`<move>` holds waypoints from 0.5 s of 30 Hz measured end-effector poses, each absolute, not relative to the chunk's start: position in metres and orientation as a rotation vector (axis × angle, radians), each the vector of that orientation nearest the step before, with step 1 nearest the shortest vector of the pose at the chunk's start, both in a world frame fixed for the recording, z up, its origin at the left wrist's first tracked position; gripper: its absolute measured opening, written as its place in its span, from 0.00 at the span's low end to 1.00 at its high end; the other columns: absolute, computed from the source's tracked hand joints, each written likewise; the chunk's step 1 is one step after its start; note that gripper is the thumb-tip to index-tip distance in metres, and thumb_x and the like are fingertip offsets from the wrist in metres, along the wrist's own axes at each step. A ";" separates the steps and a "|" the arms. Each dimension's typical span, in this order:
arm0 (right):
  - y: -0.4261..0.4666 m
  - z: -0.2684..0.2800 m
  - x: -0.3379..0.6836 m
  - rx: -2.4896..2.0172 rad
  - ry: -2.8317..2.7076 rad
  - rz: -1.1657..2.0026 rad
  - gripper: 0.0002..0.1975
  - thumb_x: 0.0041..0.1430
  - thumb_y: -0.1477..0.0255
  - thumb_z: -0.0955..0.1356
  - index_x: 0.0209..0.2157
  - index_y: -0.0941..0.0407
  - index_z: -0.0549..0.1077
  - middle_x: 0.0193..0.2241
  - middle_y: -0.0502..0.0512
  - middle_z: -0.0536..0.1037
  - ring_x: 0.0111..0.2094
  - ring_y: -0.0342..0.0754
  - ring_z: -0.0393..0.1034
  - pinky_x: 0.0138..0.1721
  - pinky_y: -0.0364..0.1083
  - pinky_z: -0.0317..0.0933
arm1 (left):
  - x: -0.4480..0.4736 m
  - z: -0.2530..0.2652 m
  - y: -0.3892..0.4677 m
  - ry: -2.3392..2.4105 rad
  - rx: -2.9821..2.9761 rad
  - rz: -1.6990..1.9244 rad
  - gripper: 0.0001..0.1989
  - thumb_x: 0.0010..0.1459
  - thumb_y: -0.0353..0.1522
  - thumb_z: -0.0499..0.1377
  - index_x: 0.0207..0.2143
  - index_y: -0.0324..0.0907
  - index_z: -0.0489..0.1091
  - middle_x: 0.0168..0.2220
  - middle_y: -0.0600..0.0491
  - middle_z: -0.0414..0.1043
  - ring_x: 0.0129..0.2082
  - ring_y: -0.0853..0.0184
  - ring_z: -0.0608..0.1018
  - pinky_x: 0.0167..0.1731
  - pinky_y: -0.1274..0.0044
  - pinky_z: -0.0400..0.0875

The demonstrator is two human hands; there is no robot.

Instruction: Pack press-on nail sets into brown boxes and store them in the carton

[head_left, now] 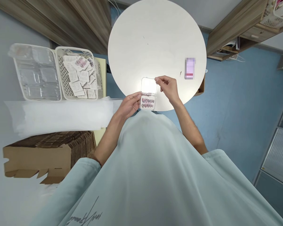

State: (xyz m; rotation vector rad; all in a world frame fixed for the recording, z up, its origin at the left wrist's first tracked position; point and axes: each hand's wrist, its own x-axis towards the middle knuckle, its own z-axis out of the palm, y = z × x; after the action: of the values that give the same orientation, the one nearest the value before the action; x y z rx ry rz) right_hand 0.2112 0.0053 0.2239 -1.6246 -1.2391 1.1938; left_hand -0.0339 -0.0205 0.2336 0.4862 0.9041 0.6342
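A small clear plastic case (148, 108) lies opened out at the near edge of the white round table, its lid (149, 86) tipped back away from me. Inside the lower half sit two rows of pinkish-purple press-on nails (147, 103) on a white card. My left hand (131, 104) grips the case's left side, thumb and fingers closed on it. With thumb and forefinger pinched, my right hand (167, 87) holds the lid at its upper right corner.
A phone (190, 68) lies on the round table (155, 34) at right. To the left are a white basket (99, 84) of cards, a bin of clear cases (39, 75), white plastic sheets (66, 116) and stacked flat cardboard boxes (37, 158). Wooden furniture (235, 28) stands at far right.
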 end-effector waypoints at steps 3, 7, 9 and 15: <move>0.002 0.242 0.209 -1.601 -1.273 1.148 0.35 0.68 0.32 0.70 0.45 0.51 0.84 0.39 0.53 0.81 0.36 0.47 0.73 0.36 0.47 0.72 | -0.034 0.230 -0.021 0.899 0.488 0.657 0.22 0.66 0.42 0.76 0.56 0.39 0.85 0.59 0.39 0.87 0.64 0.48 0.85 0.65 0.61 0.82; -0.011 0.272 0.206 -1.555 -1.336 1.131 0.32 0.68 0.34 0.72 0.46 0.48 0.86 0.44 0.54 0.81 0.40 0.48 0.75 0.39 0.49 0.74 | -0.030 0.230 -0.016 0.923 0.469 0.668 0.22 0.70 0.44 0.72 0.56 0.38 0.84 0.58 0.38 0.87 0.63 0.49 0.86 0.64 0.62 0.83; -0.021 0.283 0.206 -1.530 -1.372 1.161 0.30 0.67 0.35 0.73 0.47 0.47 0.87 0.45 0.54 0.81 0.40 0.48 0.75 0.38 0.48 0.73 | -0.028 0.233 -0.012 0.943 0.446 0.662 0.25 0.73 0.48 0.69 0.58 0.38 0.83 0.57 0.38 0.87 0.63 0.48 0.86 0.64 0.61 0.83; -0.055 0.288 0.205 -1.499 -1.435 1.270 0.26 0.65 0.39 0.78 0.48 0.45 0.88 0.44 0.54 0.78 0.35 0.46 0.71 0.30 0.46 0.68 | -0.028 0.247 -0.003 0.927 0.431 0.667 0.30 0.75 0.53 0.66 0.63 0.39 0.81 0.62 0.39 0.85 0.67 0.44 0.83 0.66 0.58 0.82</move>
State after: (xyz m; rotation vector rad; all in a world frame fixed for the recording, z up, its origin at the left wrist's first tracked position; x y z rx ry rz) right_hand 0.2054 -0.0550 0.2880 -1.4992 -1.4355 1.2698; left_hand -0.0279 -0.0029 0.2472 0.4306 0.9269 0.6673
